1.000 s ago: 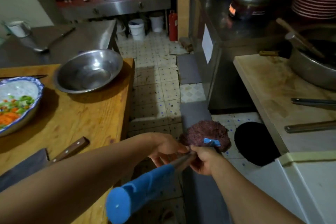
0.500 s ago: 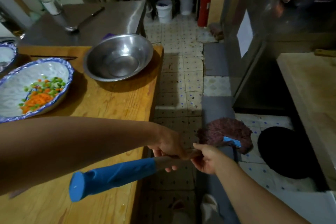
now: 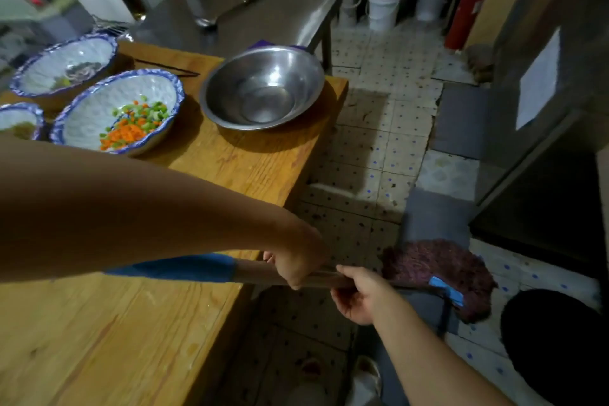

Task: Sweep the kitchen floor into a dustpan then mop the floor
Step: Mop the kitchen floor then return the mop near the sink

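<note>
A mop with a dark purple stringy head [image 3: 438, 273] rests on the tiled floor [image 3: 372, 148] at the lower right, joined to its handle by a blue clip [image 3: 446, 290]. Its brown handle [image 3: 257, 273] with a blue grip end [image 3: 171, 269] runs leftward across the wooden table's edge. My left hand [image 3: 296, 260] grips the handle from above. My right hand [image 3: 359, 297] holds the handle from below, just to the right of the left, closer to the mop head.
A wooden table [image 3: 257, 168] on the left carries a steel bowl [image 3: 263, 86] and blue-rimmed bowls [image 3: 115, 109] of chopped vegetables. A black round bin [image 3: 553, 339] stands beside the mop head. Grey mats [image 3: 458, 119], white buckets [image 3: 382, 6] and a red extinguisher [image 3: 464, 10] line the aisle.
The view has swung left and down. The mop's handle has swung from steep to nearly level across the table's corner. Both hands keep their hold on it.
</note>
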The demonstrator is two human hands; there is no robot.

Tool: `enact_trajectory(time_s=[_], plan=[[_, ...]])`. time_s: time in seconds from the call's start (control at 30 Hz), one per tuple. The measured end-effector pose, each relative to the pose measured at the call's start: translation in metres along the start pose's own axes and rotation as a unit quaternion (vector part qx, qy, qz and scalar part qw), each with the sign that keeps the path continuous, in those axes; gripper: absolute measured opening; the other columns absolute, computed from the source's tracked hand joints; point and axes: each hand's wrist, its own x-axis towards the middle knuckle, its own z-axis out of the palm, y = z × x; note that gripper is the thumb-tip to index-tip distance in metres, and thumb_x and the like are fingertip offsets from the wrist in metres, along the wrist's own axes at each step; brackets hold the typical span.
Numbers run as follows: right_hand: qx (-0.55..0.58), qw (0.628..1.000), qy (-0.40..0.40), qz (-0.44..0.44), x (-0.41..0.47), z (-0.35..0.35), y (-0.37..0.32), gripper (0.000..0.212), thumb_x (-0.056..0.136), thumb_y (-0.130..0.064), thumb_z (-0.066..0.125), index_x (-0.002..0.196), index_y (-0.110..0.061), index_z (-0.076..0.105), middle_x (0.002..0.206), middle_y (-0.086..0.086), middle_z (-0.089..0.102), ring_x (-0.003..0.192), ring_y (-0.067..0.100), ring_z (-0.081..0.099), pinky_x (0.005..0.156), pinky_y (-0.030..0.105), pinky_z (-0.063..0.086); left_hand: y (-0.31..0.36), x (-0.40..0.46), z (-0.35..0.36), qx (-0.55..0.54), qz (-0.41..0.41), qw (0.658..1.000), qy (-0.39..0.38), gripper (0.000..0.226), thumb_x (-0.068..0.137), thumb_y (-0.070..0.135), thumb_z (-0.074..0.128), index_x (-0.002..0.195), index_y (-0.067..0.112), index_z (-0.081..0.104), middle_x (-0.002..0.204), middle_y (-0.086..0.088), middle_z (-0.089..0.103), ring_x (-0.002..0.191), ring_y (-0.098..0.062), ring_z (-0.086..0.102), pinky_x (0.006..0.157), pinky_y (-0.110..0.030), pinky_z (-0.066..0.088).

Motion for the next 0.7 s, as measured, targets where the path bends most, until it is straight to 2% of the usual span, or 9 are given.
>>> enact_trajectory(time_s=[0.1, 0.2, 0.27, 0.33, 0.4, 0.5, 0.6, 0.7], plan=[[-0.014, 1.0, -0.011, 0.01, -0.002, 0.004, -0.008, 0.032, 0.084, -0.021, 0.069, 0.107, -0.001, 0.057, 0.099, 0.018, 0.064, 0.076, 0.024, 0.065, 0.048, 0.026, 0.055, 0.003, 0.007, 0.007, 0.053, -0.026, 0.996, 0.063, 0.029, 0.097, 0.023, 0.049, 0.123, 0.012, 0.053, 0.08, -0.002, 0.048, 0.076, -0.016, 0.053, 0.065, -0.026, 0.045], [-0.003, 1.0, -0.025, 0.009, 0.003, 0.013, -0.013, 0.028, 0.087, -0.021, 0.065, 0.106, -0.002, 0.056, 0.099, 0.018, 0.062, 0.076, 0.024, 0.064, 0.052, 0.026, 0.057, -0.005, 0.021, 0.021, 0.055, -0.086, 0.989, 0.106, 0.036, 0.095, 0.025, 0.051, 0.13, 0.023, 0.05, 0.085, -0.004, 0.054, 0.071, -0.016, 0.054, 0.051, -0.025, 0.042], [0.013, 0.999, -0.036, 0.012, 0.009, 0.02, -0.015, 0.029, 0.088, -0.022, 0.064, 0.107, -0.002, 0.056, 0.092, 0.016, 0.06, 0.072, 0.022, 0.062, 0.05, 0.025, 0.056, -0.011, 0.024, 0.028, 0.0, -0.139, 0.985, 0.106, 0.028, 0.095, 0.026, 0.05, 0.121, 0.018, 0.054, 0.08, -0.002, 0.05, 0.073, -0.016, 0.054, 0.061, -0.028, 0.048], [0.039, 0.998, -0.043, 0.019, 0.017, 0.025, -0.016, 0.031, 0.088, -0.023, 0.062, 0.11, -0.003, 0.054, 0.088, 0.017, 0.059, 0.071, 0.023, 0.062, 0.047, 0.025, 0.055, -0.018, 0.025, 0.035, -0.048, -0.15, 0.98, 0.121, 0.024, 0.097, 0.029, 0.046, 0.115, 0.015, 0.054, 0.079, 0.001, 0.046, 0.077, -0.016, 0.054, 0.069, -0.028, 0.049], [0.085, 0.995, -0.04, 0.022, 0.026, 0.029, -0.016, 0.035, 0.09, -0.023, 0.059, 0.117, -0.002, 0.051, 0.091, 0.019, 0.059, 0.074, 0.027, 0.062, 0.049, 0.029, 0.056, -0.026, 0.027, 0.041, -0.056, -0.14, 0.979, 0.141, 0.024, 0.099, 0.034, 0.043, 0.112, 0.018, 0.054, 0.073, 0.004, 0.045, 0.074, -0.013, 0.052, 0.065, -0.027, 0.046], [0.189, 0.981, -0.04, 0.01, 0.041, 0.03, -0.015, 0.037, 0.094, -0.016, 0.054, 0.128, -0.006, 0.044, 0.093, 0.02, 0.057, 0.074, 0.03, 0.061, 0.065, 0.035, 0.053, -0.034, 0.036, 0.053, -0.059, -0.134, 0.978, 0.148, 0.032, 0.099, 0.044, 0.038, 0.106, 0.018, 0.056, 0.07, 0.006, 0.046, 0.069, -0.012, 0.052, 0.063, -0.027, 0.045], [0.24, 0.969, -0.048, -0.025, 0.052, 0.036, -0.009, 0.037, 0.097, -0.012, 0.05, 0.132, -0.008, 0.04, 0.088, 0.016, 0.055, 0.072, 0.027, 0.06, 0.064, 0.039, 0.053, -0.043, 0.043, 0.06, -0.056, -0.12, 0.977, 0.166, 0.035, 0.098, 0.048, 0.037, 0.108, 0.02, 0.056, 0.08, 0.006, 0.052, 0.073, -0.011, 0.055, 0.063, -0.024, 0.045], [0.244, 0.968, -0.041, -0.05, 0.06, 0.038, -0.007, 0.037, 0.096, -0.011, 0.051, 0.131, -0.009, 0.041, 0.088, 0.015, 0.055, 0.074, 0.027, 0.061, 0.059, 0.039, 0.052, -0.049, 0.044, 0.061, -0.061, -0.106, 0.975, 0.183, 0.032, 0.099, 0.044, 0.038, 0.111, 0.021, 0.055, 0.081, 0.008, 0.049, 0.074, -0.009, 0.052, 0.053, -0.017, 0.035]])
